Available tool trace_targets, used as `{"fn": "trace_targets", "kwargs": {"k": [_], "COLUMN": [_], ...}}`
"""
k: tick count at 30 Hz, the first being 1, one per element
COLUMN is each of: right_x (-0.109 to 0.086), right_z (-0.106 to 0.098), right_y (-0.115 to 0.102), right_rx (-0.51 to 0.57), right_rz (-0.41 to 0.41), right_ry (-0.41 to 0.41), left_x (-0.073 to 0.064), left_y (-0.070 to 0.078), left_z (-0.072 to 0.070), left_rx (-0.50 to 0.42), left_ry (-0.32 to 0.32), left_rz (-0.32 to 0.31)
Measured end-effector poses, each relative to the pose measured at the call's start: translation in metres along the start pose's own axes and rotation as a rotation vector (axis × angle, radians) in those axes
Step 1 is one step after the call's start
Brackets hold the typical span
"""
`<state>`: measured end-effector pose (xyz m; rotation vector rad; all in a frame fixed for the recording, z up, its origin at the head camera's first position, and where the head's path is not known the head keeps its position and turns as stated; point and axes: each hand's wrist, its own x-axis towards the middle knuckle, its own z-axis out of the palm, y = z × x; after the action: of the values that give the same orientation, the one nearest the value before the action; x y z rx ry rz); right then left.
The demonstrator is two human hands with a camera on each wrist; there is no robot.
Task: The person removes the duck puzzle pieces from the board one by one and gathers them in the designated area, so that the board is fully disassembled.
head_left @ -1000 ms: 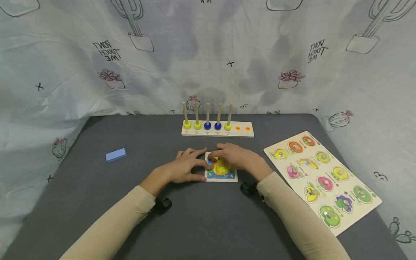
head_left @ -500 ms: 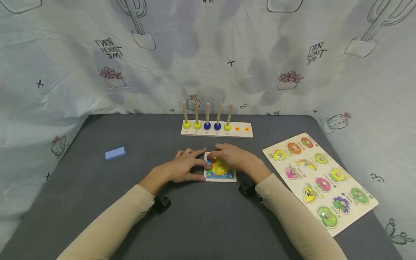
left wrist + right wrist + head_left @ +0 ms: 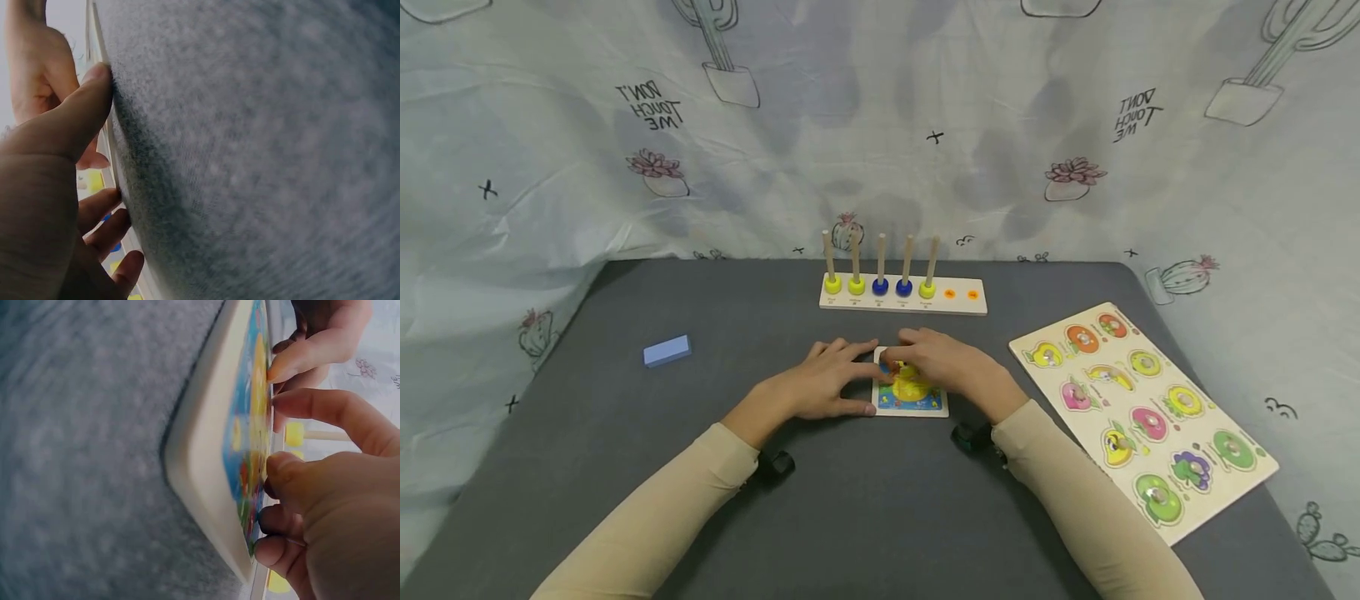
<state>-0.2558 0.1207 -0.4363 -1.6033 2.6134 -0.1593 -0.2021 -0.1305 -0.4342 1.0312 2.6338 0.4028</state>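
A small square puzzle with a yellow duck on a blue ground lies flat in a pale frame at the table's middle. My left hand spreads at its left side, the thumb against the frame's edge and the index fingertip on the picture. Over the upper part bends my right hand. Its thumb and index finger touch the puzzle's face, with a gap between their tips. Both hands cover the puzzle's upper left, so whether a loose piece lies under them is hidden.
Behind the puzzle stands a wooden peg board with yellow and blue rings on upright pegs. A large fruit puzzle board lies at the right, close to my right forearm. A blue block rests at the left on the grey table.
Both hands stay at the puzzle almost unmoved, with only slight shifts of the fingers over its upper left. The head view shifts slightly.
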Motion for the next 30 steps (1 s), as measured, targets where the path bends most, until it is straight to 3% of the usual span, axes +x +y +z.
{"fn": "trace_targets", "kwargs": {"k": [5, 11, 17, 30], "right_x": [-0.0026, -0.0022, -0.0021, -0.0015], "right_z": [0.0028, 0.0039, 0.001, -0.0016], "right_y": [0.004, 0.0054, 0.0026, -0.0038], "right_rx": [0.005, -0.005, 0.02, -0.05], "right_rz": [-0.004, -0.015, -0.003, 0.023], "right_ry": [0.027, 0.058, 0.034, 0.014], "left_x": [0.0013, -0.0001, -0.0001, 0.001], "left_y": [0.0025, 0.0009, -0.002, -0.0018], "left_z": [-0.0012, -0.0028, -0.0016, 0.0], "left_rx": [0.014, 0.004, -0.013, 0.039], "left_ry": [0.009, 0.016, 0.007, -0.012], "left_rz": [0.035, 0.034, 0.026, 0.002]}}
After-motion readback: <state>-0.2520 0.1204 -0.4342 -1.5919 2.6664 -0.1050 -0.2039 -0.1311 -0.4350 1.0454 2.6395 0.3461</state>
